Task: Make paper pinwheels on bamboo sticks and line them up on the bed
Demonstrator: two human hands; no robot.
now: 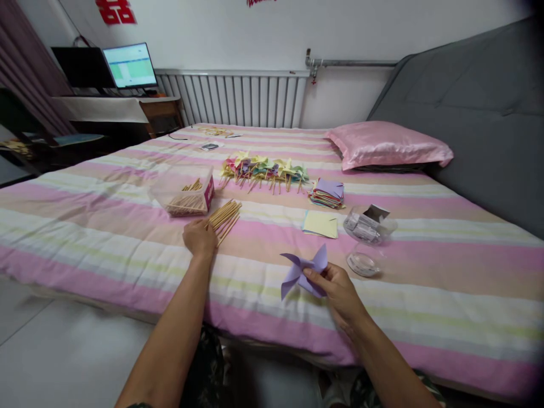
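Observation:
Between the thumb and fingers of my right hand (pixel 336 290) is a purple paper pinwheel (pixel 300 273), its blades folded in and no stick on it. My left hand (pixel 200 238) is at the near end of a bundle of thin wooden sticks (pixel 224 216) lying on the bed. Its fingers are closed at the stick ends; how many they pinch is hidden. Just behind that hand stands a clear plastic box (pixel 182 195) with more sticks inside. Farther back lies a row of finished, many-coloured pinwheels (pixel 263 169) on sticks.
On the striped bedspread (pixel 255 260) lie a stack of coloured paper (pixel 326 192), yellow sheets (pixel 321 224), an open clear container with small contents (pixel 365 225) and its clear lid (pixel 362 264). A pink pillow (pixel 389 144) rests near the grey headboard (pixel 471 107).

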